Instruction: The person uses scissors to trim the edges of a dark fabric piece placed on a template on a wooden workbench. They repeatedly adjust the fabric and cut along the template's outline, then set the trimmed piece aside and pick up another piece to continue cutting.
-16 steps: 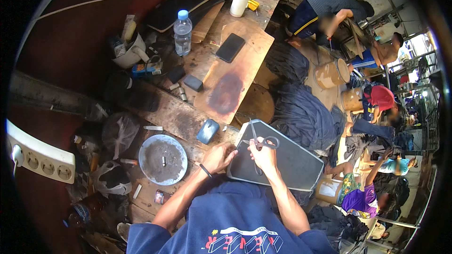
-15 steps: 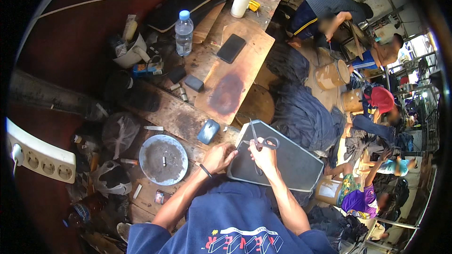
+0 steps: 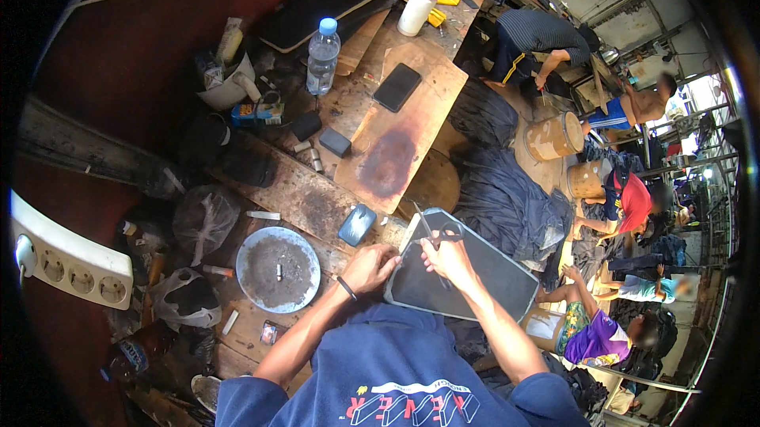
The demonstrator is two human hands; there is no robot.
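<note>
A dark grey flat panel with a pale rim (image 3: 495, 280) lies tilted in front of my body. My right hand (image 3: 450, 259) is closed around a pair of dark metal scissors (image 3: 425, 226) above the panel; part of the handles and blades is hidden by the fingers. My left hand (image 3: 372, 266) is curled at the panel's left edge, its fingertips pressed together there. Whether something small is pinched between them is too fine to see. Beyond the left hand sits a blue-grey block (image 3: 358, 224) on the wooden bench.
Left of my left arm stands a round ash-filled dish (image 3: 247, 296). Farther up the bench are a black phone (image 3: 397, 87), a water bottle (image 3: 323, 59) and a white flask (image 3: 417, 9). A power strip (image 3: 75, 257) is at far left. Several people work among dark cloth (image 3: 507, 205) and drums (image 3: 554, 136).
My right hand has turned slightly with the scissors, whose visible blade now leans more to the left. My left hand stays at the panel's edge. The whole view has shifted a little.
</note>
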